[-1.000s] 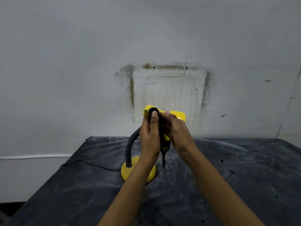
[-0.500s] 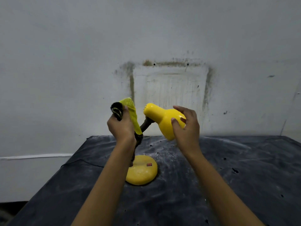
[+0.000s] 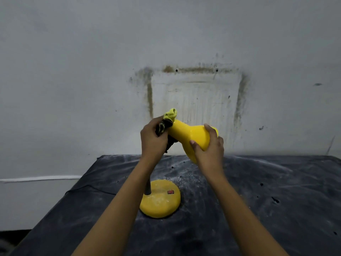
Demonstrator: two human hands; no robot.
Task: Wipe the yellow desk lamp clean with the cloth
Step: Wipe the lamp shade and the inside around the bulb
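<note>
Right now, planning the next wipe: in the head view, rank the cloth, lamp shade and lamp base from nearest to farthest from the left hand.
1. cloth: gripped in the left hand itself.
2. lamp shade: just right of it, cloth at its narrow end.
3. lamp base: down on the table, below the hand.

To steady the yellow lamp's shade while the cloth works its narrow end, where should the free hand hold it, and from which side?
Grip the shade round its wide flared end, from the right, as the right hand does: thumb near side, fingers over the top. The cone widens there, giving a firm wrap and leaving the narrow end free for the left hand and cloth.
</note>
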